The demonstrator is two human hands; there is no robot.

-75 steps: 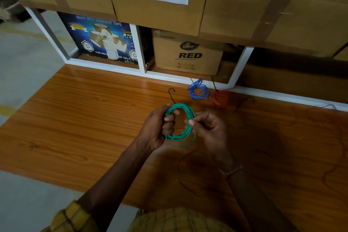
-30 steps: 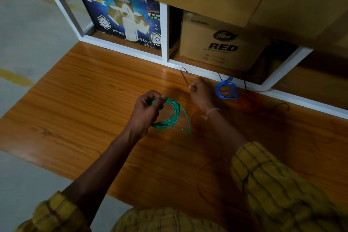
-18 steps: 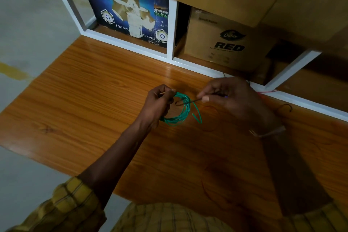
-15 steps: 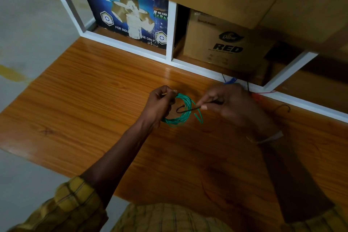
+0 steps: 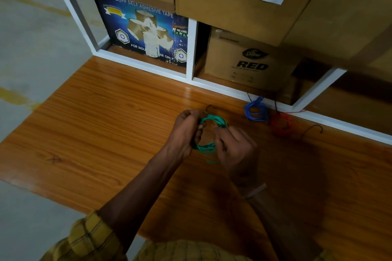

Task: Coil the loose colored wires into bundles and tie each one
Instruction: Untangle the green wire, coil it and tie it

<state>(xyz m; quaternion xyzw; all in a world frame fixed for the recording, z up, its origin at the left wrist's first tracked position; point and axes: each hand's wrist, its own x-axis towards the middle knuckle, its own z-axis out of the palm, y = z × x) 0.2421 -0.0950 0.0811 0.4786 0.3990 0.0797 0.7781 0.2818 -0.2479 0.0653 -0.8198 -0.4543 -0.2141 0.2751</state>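
Both hands meet over the wooden desk with the green wire coil held between them. The left hand has its fingers curled round the left side of the loop, so that the grip is clamped on the strands there and the ring opens out to the right of it. The right hand closes on the coil's right side, thumb and fingers pinched on the strands; whether it also holds a tie cannot be told. The coil's upper arc rises clear above both grips, its lower arc sags below the left hand's fingers, and a short loose green end trails down just beneath the right grip. The coil seems lifted slightly off the desk.

Beyond the right grip, farther from the person and to the right, a blue wire bundle lies on the desk against the white shelf frame. Just right of it lies a red wire bundle, dim in shadow. A thin dark hooked wire piece lies right of the red one, and another dark hook shows just above the left grip. Behind the frame stand a blue tape carton and a brown box marked RED.
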